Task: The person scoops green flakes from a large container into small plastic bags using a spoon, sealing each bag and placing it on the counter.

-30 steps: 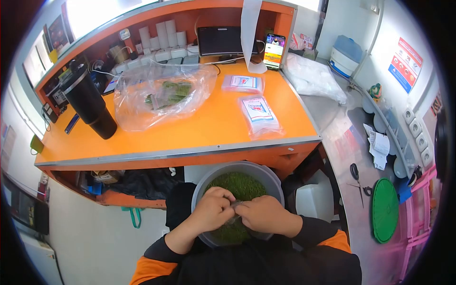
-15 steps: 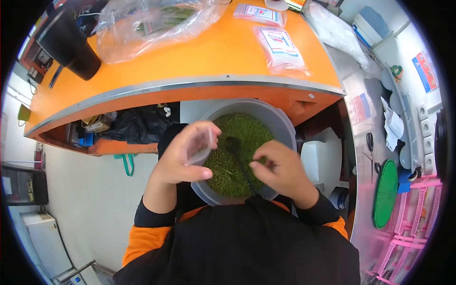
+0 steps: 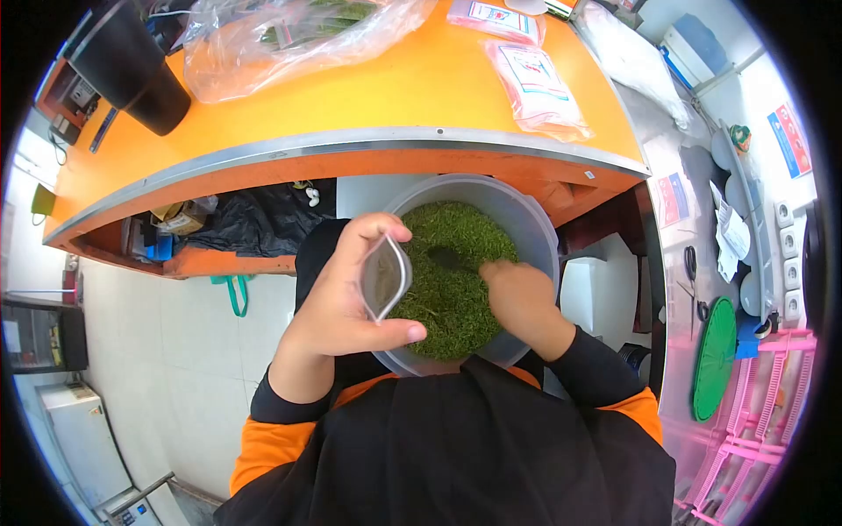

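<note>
My left hand (image 3: 329, 307) grips a small clear plastic zip bag (image 3: 382, 279), its mouth spread between thumb and fingers and turned up toward me. Below and beside it stands a large translucent tub (image 3: 542, 226) holding finely chopped green leaves (image 3: 452, 324). My right hand (image 3: 529, 302) is over the right part of the tub, fingers closed on the handle of a black spoon (image 3: 445, 258). The spoon's bowl lies down in the leaves, and most of the handle is hidden by my fingers.
On the orange counter (image 3: 351, 110) are packs of plastic bags (image 3: 537, 88), a big clear bag with green leaves (image 3: 298, 39) and a black tumbler (image 3: 132, 70). At the right are scissors (image 3: 690, 263), a green round lid (image 3: 715, 359) and pink racks (image 3: 781, 394).
My right hand has come down and taken hold of the spoon, whose handle leaned toward me before. The zip bag in my left hand has turned and its mouth is wider.
</note>
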`<state>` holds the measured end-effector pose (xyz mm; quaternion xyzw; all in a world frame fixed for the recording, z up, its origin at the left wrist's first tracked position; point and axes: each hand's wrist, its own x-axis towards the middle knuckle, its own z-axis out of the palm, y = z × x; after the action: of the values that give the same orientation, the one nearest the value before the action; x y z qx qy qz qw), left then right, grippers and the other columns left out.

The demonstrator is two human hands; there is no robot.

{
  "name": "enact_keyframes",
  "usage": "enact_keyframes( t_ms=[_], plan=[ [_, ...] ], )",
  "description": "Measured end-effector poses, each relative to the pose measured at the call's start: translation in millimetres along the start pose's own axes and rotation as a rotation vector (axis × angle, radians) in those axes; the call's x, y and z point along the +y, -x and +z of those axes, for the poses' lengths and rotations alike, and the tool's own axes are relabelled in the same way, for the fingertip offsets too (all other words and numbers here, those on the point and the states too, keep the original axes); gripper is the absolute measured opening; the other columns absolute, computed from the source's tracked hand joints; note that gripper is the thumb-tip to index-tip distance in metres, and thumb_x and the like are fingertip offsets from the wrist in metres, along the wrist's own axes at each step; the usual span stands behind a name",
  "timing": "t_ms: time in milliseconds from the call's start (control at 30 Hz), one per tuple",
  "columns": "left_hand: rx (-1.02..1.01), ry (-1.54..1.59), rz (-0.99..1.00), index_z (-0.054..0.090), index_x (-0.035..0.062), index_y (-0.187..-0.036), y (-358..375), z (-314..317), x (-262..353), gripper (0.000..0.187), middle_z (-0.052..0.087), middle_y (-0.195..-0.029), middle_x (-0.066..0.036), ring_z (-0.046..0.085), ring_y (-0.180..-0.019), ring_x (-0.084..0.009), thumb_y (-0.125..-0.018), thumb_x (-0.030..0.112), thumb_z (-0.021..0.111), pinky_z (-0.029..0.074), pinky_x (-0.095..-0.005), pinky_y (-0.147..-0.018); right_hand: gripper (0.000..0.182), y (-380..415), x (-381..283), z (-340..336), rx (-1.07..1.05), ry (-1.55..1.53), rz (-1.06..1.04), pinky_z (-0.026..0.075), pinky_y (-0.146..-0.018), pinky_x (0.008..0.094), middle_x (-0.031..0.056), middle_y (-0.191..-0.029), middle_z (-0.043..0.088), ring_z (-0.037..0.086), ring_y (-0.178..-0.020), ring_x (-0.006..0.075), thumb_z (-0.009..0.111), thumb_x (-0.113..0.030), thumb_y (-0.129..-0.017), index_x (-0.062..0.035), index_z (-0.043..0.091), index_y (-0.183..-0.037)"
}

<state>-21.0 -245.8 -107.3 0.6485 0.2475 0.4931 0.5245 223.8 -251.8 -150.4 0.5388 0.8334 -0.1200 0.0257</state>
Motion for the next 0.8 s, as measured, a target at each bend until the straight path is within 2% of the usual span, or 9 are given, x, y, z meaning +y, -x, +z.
enact_keyframes(
  t_ms=[33,67,133,367,500,533,633,733,800],
  plan=[
    [-0.016,-0.026,-0.005,0.037,0.0059,-0.124,-0.8,1.6,-0.1,0.082,0.039,-0.114,-0.006,0.038,-0.109,-0.0173,-0.057,0.014,0.082,0.029,-0.0294,-0.095,0.021,3.2,-1.4,-1.2,-0.034,0.009,-0.042,0.049,-0.062,0.0426,0.0122,-0.085,0.064,0.063,-0.073,0.0319,0.053,-0.008,-0.073,-0.0079,0.061,-0.092],
    [-0.032,-0.051,-0.010,0.037,0.0054,-0.125,-1.2,3.5,-0.4,0.081,0.039,-0.115,-0.006,0.038,-0.109,-0.0172,-0.058,0.013,0.082,0.029,-0.0295,-0.095,0.015,8.1,-6.0,-4.7,-0.102,-0.111,-0.048,0.050,-0.064,0.0428,0.0135,-0.079,0.063,0.063,-0.073,0.0330,0.050,-0.011,-0.077,-0.0064,0.062,-0.084],
    [-0.065,-0.031,-0.041,0.033,0.0045,-0.130,-3.6,8.1,-0.9,0.085,0.039,-0.114,-0.006,0.039,-0.110,-0.0173,-0.060,0.012,0.082,0.029,-0.0304,-0.097,0.015,14.2,-6.4,-8.3,-0.067,-0.208,-0.034,0.050,-0.065,0.0420,0.0139,-0.077,0.064,0.063,-0.073,0.0330,0.052,-0.014,-0.077,-0.0068,0.064,-0.082],
    [0.003,-0.065,-0.072,0.034,0.0069,-0.126,-12.7,21.9,-11.7,0.081,0.040,-0.112,-0.007,0.040,-0.110,-0.0190,-0.062,0.015,0.081,0.029,-0.0321,-0.098,0.019,34.0,16.2,-56.7,0.089,-0.565,0.111,0.049,-0.063,0.0388,0.0153,-0.077,0.064,0.062,-0.071,0.0335,0.058,-0.018,-0.075,-0.0052,0.068,-0.085],
    [0.008,-0.275,-0.188,0.037,0.0087,-0.123,-17.4,30.4,-21.7,0.076,0.042,-0.114,-0.009,0.041,-0.113,-0.0234,-0.063,0.022,0.081,0.031,-0.0341,-0.097,0.015,53.8,29.0,-84.0,0.256,-0.674,0.286,0.044,-0.053,0.0260,0.0098,-0.068,0.063,0.060,-0.060,0.0129,0.064,-0.006,-0.072,0.0017,0.067,-0.085],
    [-0.003,-0.354,-0.228,0.038,0.0084,-0.122,-18.6,32.5,-23.6,0.075,0.043,-0.114,-0.010,0.041,-0.114,-0.0246,-0.064,0.023,0.081,0.032,-0.0343,-0.097,0.014,57.2,25.7,-93.8,0.334,-0.670,0.277,0.041,-0.050,0.0229,0.0067,-0.068,0.062,0.055,-0.058,0.0078,0.064,-0.002,-0.071,0.0031,0.066,-0.084],
    [-0.020,-0.474,-0.334,0.046,0.0047,-0.116,-24.7,45.9,-20.9,0.068,0.047,-0.118,-0.016,0.040,-0.116,-0.0320,-0.065,0.033,0.080,0.034,-0.0397,-0.097,0.010,63.5,15.6,-112.0,0.425,-0.632,0.323,0.044,-0.052,0.0275,0.0105,-0.064,0.060,0.060,-0.057,0.0164,0.065,-0.006,-0.072,0.0009,0.065,-0.079],
    [-0.011,-0.471,-0.383,0.045,0.0022,-0.117,-24.0,54.6,-30.1,0.070,0.048,-0.117,-0.018,0.041,-0.117,-0.0323,-0.065,0.034,0.080,0.034,-0.0389,-0.098,0.006,59.8,15.2,-98.1,0.610,-0.379,0.064,0.044,-0.051,0.0284,0.0100,-0.063,0.059,0.059,-0.056,0.0197,0.065,-0.006,-0.071,-0.0010,0.063,-0.074],
    [-0.003,-0.441,-0.389,0.044,0.0010,-0.118,-23.6,55.4,-34.2,0.072,0.048,-0.116,-0.019,0.042,-0.117,-0.0323,-0.065,0.034,0.079,0.034,-0.0386,-0.098,0.007,58.2,13.9,-97.1,0.615,-0.294,0.050,0.045,-0.052,0.0294,0.0098,-0.062,0.058,0.059,-0.057,0.0220,0.066,-0.006,-0.070,-0.0020,0.063,-0.074]
  ],
)
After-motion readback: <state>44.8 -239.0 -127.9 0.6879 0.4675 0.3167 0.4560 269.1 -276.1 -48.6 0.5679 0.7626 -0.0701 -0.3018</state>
